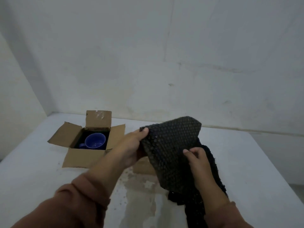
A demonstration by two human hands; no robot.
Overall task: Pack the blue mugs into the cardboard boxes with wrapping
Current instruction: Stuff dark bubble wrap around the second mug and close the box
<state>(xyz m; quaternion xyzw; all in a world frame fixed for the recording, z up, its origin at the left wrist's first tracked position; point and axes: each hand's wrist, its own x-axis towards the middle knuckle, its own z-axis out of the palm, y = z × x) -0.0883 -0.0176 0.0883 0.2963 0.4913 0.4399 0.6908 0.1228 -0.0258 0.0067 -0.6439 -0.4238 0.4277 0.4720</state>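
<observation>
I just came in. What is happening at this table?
A person is packing mugs. Both hands hold a sheet of dark bubble wrap above the table: the left hand pinches its upper edge and the right hand grips it lower down. One blue mug sits in the open cardboard box on the left, whose flaps are spread out. More cardboard shows under the wrap; I cannot tell what it is.

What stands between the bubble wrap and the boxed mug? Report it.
Nothing visible. The box has its flaps folded out, the blue mug sits uncovered inside; the left hand and right hand hold the bubble wrap to its right.
</observation>
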